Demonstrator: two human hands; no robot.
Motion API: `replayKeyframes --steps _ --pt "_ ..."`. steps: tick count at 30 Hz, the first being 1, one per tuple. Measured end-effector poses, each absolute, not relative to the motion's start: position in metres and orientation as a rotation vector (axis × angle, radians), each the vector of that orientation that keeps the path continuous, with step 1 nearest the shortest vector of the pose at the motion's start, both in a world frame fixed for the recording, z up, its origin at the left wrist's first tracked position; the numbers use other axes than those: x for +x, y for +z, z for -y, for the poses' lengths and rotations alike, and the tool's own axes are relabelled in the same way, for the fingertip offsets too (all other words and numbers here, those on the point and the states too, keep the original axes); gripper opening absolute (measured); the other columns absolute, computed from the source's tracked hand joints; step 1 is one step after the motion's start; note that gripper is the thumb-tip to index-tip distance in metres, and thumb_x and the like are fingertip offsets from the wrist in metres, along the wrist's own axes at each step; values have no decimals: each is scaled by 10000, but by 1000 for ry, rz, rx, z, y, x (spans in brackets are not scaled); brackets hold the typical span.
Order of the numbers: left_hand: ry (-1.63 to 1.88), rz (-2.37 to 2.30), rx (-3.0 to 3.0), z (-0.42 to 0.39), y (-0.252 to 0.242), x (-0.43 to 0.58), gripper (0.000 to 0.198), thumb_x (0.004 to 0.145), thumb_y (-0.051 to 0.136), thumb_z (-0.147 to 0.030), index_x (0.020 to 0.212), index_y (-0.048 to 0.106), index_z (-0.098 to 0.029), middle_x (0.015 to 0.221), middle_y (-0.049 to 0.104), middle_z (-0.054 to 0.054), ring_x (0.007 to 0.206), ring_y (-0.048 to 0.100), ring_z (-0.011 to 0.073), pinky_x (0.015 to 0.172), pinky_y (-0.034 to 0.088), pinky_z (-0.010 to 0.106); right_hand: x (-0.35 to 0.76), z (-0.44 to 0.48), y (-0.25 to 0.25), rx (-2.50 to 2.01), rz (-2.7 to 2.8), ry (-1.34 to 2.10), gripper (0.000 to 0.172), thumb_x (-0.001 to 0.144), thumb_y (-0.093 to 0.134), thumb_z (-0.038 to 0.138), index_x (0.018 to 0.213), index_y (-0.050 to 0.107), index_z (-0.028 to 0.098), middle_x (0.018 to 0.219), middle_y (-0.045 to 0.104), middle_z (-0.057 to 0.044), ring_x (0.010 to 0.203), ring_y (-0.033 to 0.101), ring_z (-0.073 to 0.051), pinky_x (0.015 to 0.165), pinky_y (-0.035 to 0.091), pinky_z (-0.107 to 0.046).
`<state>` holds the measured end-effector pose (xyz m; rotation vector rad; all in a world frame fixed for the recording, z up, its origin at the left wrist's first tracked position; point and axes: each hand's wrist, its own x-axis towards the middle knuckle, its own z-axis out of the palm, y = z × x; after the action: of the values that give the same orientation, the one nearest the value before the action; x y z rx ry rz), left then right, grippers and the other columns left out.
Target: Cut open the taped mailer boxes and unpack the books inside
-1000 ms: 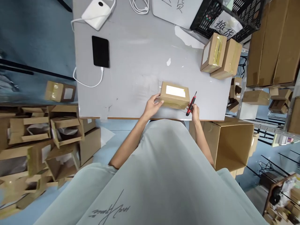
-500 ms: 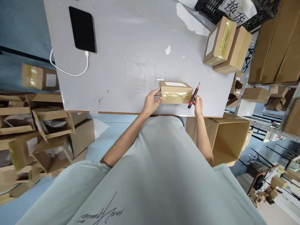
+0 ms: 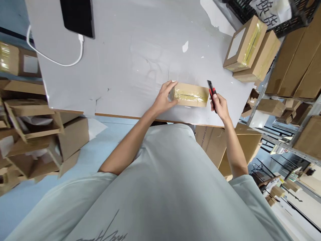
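A small taped cardboard box [image 3: 191,95] lies near the front edge of the grey table [image 3: 130,60], its taped side facing up. My left hand [image 3: 164,97] grips the box's left end, fingers curled over its top corner. My right hand [image 3: 219,104] is closed around a red and black utility knife [image 3: 212,92], held just off the box's right end with the blade tip pointing away from me.
Two taped boxes [image 3: 252,48] stand at the table's far right, beside a black crate [image 3: 271,13]. A black tablet [image 3: 77,16] with a white cable [image 3: 54,60] lies at the far left. Opened cardboard boxes [image 3: 30,127] pile up left; a large carton [image 3: 225,147] sits under the table's right edge.
The box was turned over, so the white label no longer faces up and the taped side shows. My right hand lifted the knife up to the box's right end. The view shifted downward.
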<state>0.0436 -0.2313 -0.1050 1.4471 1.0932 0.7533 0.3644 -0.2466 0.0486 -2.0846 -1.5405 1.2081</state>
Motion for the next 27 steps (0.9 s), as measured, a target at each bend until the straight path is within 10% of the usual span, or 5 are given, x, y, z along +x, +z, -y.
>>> replayKeyframes --steps 10,27 --pt "660 -989 1447 215 -108 38 1039 870 812 -868 1709 557 -310 1826 395 185 1735 347 451 1383 393 648 292 184 79 -1867 3135 797 634 1226 318 603 1364 743 153 1199 855 -203 1068 783 -355 808 433 -356" --pt "708 -946 1367 215 -105 39 996 859 852 -832 1679 588 -331 1820 400 156 1728 357 445 1392 381 639 257 180 83 -1974 3226 776 568 1234 371 540 1444 709 136 1232 849 -238 1116 786 -372 904 467 -390"
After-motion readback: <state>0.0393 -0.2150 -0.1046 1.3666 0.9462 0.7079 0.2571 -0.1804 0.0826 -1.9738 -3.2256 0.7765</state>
